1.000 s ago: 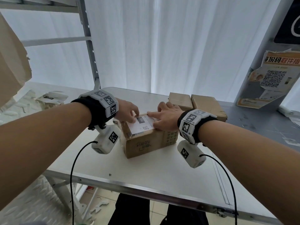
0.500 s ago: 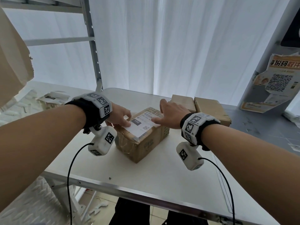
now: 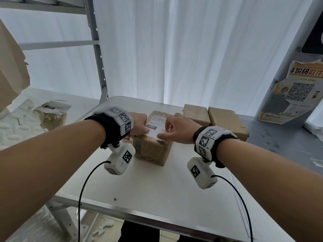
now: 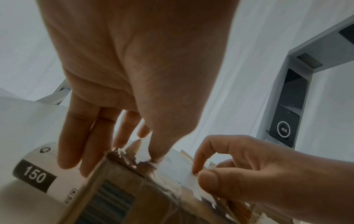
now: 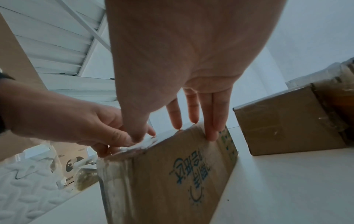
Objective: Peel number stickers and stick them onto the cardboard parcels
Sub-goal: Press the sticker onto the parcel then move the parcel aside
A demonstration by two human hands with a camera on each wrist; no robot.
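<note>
A small cardboard parcel (image 3: 152,151) stands in the middle of the white table (image 3: 157,189), a short side facing me. On its top lies a white number sticker (image 3: 157,127) with "150" in a black patch. My left hand (image 3: 138,124) rests at the parcel's left edge, straight fingers (image 4: 70,144) on the sticker and thumb pressing down on top. My right hand (image 3: 172,131) pinches the sticker's ragged near edge between thumb and curled index finger (image 4: 199,153). Its other fingers (image 5: 210,121) reach straight onto the parcel's right top edge.
Two more cardboard parcels (image 3: 196,113) (image 3: 227,124) sit side by side at the back right of the table. A plastic-wrapped package (image 3: 52,114) lies on the shelf to the left, behind a metal upright (image 3: 99,67). A grey kiosk with a QR poster (image 3: 297,95) stands at the right.
The parcel has been turned on the table, from its long side facing me to a short side. My right hand went from lying flat on the sticker to pinching its near edge.
</note>
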